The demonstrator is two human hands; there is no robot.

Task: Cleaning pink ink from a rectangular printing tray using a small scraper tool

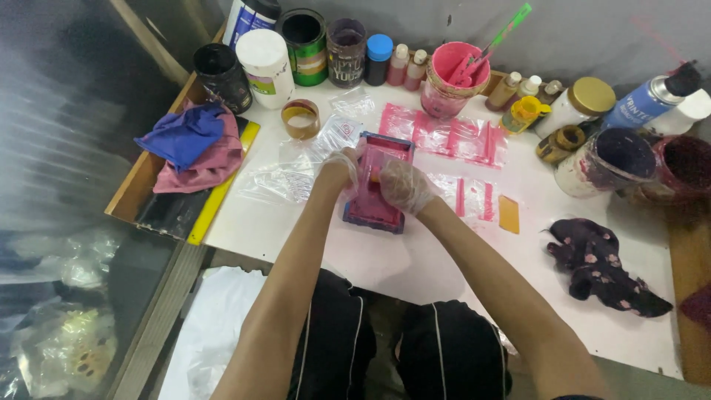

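**Desk:** What do the hands have?

**Operator:** From my feed, both wear thin clear gloves and meet over a small pink-stained frame lying flat near the middle of the white table. My left hand grips the frame's left side. My right hand rests on its right side, fingers curled; I think it presses something against the frame, but the glove hides it.

**Desk:** And around it?

**Operator:** Pink-smeared plastic sheets lie just behind the frame. A pink tub with a green stick in it stands at the back edge among jars and bottles. A blue and pink rag sits at the left edge, a dark flowered cloth toward the right.
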